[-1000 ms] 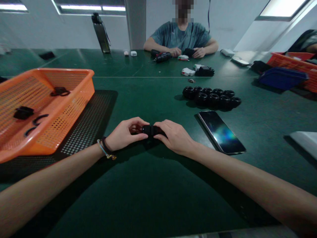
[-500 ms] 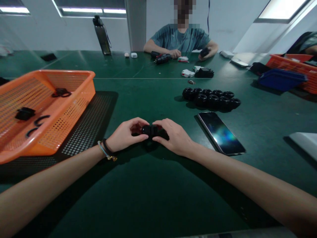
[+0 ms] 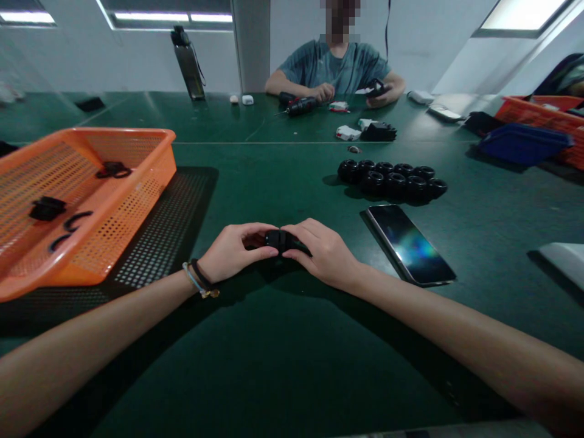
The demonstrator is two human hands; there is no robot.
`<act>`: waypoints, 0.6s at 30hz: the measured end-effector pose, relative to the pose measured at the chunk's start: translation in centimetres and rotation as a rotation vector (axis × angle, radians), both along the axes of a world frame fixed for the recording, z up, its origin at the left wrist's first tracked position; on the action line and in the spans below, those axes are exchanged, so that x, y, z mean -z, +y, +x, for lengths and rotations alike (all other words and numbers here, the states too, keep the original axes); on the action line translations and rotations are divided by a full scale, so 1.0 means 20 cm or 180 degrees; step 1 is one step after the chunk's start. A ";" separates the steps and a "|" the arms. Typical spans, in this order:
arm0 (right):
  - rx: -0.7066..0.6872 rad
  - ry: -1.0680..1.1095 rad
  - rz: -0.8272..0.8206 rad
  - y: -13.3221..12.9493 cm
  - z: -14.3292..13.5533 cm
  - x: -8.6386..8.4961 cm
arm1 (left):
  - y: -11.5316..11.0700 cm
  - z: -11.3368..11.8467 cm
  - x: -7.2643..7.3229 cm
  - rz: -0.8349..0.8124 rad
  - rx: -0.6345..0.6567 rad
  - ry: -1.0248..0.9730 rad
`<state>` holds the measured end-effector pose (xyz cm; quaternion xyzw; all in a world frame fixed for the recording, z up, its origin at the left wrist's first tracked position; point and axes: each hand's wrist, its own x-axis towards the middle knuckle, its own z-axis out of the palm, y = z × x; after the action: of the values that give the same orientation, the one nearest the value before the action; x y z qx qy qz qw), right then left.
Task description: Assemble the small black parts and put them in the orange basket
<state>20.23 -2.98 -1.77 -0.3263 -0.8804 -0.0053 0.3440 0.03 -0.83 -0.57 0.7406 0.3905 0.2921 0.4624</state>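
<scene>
A small black part (image 3: 279,239) is held between both hands, just above the green table (image 3: 274,340). My left hand (image 3: 237,249) pinches its left end between thumb and fingers. On the other side my right hand (image 3: 322,249) grips the right end, and a dark strip of the part shows under its fingers. Fingers hide much of the part's outline. Several black rounded pieces with holes (image 3: 395,182) stand in two rows beyond my right hand. A phone (image 3: 410,243) lies to the right of that hand.
An orange basket (image 3: 137,213) with a few black parts stands at the left. Across the table a person (image 3: 335,70) sits behind a power drill (image 3: 301,106). A dark bottle (image 3: 188,67) stands at the back; a blue bin (image 3: 524,144) is at the right.
My left hand has shifted slightly right, and its fingers sit lower around the black part. The person opposite has turned the dark object in one hand.
</scene>
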 end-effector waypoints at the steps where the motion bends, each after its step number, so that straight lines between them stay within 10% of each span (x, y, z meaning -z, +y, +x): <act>1: 0.0003 0.0011 -0.0050 0.00 0.00 0.00 | 0.00 0.00 0.00 0.0050 -0.0025 0.0011; 18: 0.0344 0.0369 -0.1951 -0.04 -0.03 -0.06 | -0.02 -0.01 0.00 0.1077 0.0000 0.0385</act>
<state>19.67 -3.70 -0.48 -0.4608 -0.8014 0.2606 0.2785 -0.25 -1.30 -0.49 0.8240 0.3629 0.3086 0.3068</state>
